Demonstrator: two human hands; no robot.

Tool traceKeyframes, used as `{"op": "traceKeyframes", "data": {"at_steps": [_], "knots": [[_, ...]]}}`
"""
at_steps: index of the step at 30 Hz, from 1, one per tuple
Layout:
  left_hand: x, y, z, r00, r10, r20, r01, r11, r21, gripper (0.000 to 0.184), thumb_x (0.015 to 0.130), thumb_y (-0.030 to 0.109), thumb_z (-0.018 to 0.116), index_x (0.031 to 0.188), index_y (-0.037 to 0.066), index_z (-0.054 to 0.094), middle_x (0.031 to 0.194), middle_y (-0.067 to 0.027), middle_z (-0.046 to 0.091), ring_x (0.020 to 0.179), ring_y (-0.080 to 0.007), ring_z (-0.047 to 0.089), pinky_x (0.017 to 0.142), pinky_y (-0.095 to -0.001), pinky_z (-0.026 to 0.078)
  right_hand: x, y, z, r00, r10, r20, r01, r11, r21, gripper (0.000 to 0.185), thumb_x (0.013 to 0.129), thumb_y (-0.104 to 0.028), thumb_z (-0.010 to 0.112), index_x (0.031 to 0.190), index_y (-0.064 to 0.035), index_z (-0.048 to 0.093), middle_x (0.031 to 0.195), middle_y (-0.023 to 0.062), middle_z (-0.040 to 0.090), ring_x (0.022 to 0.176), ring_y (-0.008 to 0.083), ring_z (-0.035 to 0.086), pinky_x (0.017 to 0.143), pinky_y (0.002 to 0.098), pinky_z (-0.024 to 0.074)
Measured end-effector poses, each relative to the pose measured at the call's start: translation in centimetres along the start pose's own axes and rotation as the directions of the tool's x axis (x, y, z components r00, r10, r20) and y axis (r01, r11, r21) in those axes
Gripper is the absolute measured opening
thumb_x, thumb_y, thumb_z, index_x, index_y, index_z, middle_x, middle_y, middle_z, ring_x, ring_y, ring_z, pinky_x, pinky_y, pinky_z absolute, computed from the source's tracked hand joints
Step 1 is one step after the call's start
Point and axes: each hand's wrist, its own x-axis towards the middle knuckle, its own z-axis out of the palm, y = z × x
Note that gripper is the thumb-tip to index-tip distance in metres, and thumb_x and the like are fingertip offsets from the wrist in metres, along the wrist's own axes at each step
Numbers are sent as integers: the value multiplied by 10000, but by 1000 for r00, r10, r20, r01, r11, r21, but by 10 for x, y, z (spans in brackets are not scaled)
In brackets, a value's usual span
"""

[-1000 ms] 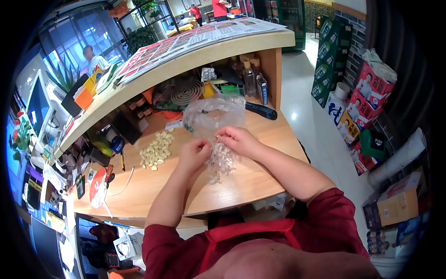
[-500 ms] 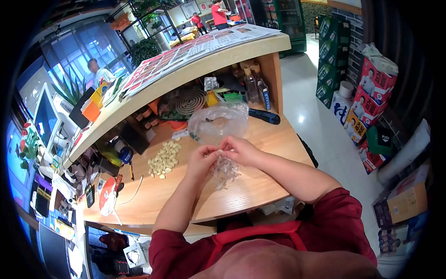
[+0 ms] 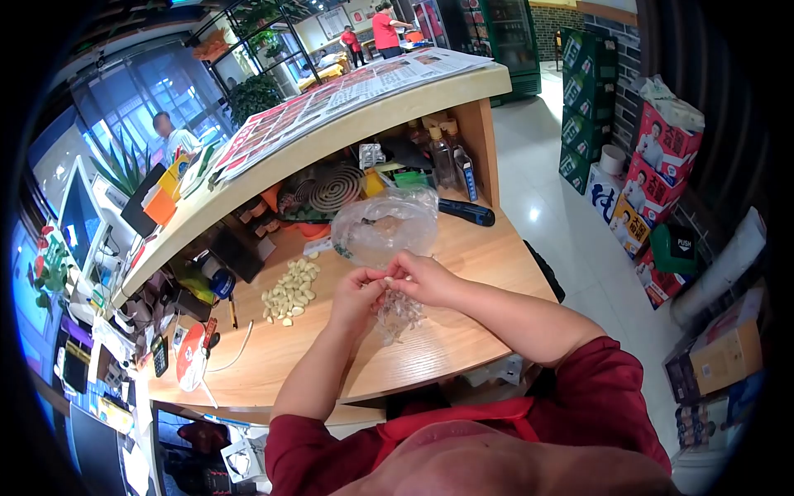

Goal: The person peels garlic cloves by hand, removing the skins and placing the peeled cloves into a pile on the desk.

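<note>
My left hand (image 3: 359, 294) and my right hand (image 3: 418, 279) meet over a heap of papery garlic skins (image 3: 400, 317) on the wooden desk (image 3: 463, 331). Both hands pinch a small pale garlic clove (image 3: 387, 282) between their fingertips. To the left of my hands lies a pile of peeled garlic cloves (image 3: 289, 289). Just beyond my hands is a clear plastic bag (image 3: 385, 225), open at the top, with something brownish inside that I cannot make out clearly.
A black-handled tool (image 3: 467, 212) lies right of the bag. Bottles (image 3: 442, 157) and a coil (image 3: 335, 188) fill the shelf under the raised counter (image 3: 347, 124). A red round object (image 3: 191, 355) and cable are at left. Stacked boxes (image 3: 653, 178) stand right; people are in the background.
My hands were apart one second ago and have come together at the fingertips over the skins. The camera view has shifted slightly.
</note>
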Motion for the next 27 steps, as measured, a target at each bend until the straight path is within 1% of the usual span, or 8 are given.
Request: {"op": "traceKeyframes", "data": {"at_steps": [7,10,13,16,19,22,25,27], "knots": [[0,-2,2,1000,5,-19,-5,1000,-29,84,794,22,578,878,18,579,644,-19,552,509,-73,479,458,-185,362,0,0,0,1000,5,5,-5,1000,9,226,814,-141,607,955,-29,470,812,102,584,753,200,586,668,309,472],[0,-4,2,999,-2,-40,0,999,-51,89,783,-33,553,860,1,577,690,-54,567,511,-98,492,438,-206,375,-1,-2,-1,1000,20,9,-21,1000,20,229,813,-140,607,957,-29,468,810,101,584,747,199,584,667,308,471],[-1,-3,4,999,7,-47,-11,997,-78,81,785,-33,548,851,4,576,687,-54,564,513,-97,492,437,-209,375,0,0,0,1000,18,10,-18,999,32,226,814,-136,606,957,-27,468,807,100,584,745,195,583,666,304,471],[-1,-3,5,997,16,-80,-21,998,-59,81,785,-33,545,852,7,571,685,-53,561,511,-97,491,435,-208,372,0,0,1,1000,22,10,-22,999,37,225,817,-131,602,963,-24,470,808,101,585,749,192,584,667,301,471],[-1,-2,5,997,20,-73,-24,998,-65,73,794,-22,545,856,8,565,681,-52,560,509,-97,491,435,-206,371,0,-2,-1,999,30,13,-31,999,41,224,821,-128,600,972,-23,472,815,96,592,753,177,585,668,292,471],[-2,0,7,998,22,-60,-25,998,-50,63,805,-9,542,862,12,561,685,-50,563,508,-93,491,438,-202,372,1,1,1,999,24,-29,-21,995,101,199,813,-108,588,951,-29,470,776,104,603,723,205,600,632,309,473],[0,-1,5,997,25,-67,-25,1000,6,52,819,15,544,868,11,561,677,-40,558,507,-87,487,444,-198,372,2,5,1,999,52,-5,-51,983,175,225,793,-113,615,946,-28,473,770,91,603,714,177,595,625,295,471],[0,-1,5,996,30,-80,-24,997,69,46,824,25,548,867,10,559,674,-32,554,509,-79,483,448,-192,369,2,0,-1,997,71,11,-72,981,179,249,776,-115,634,945,-27,473,765,86,599,704,166,590,621,286,468]]}}
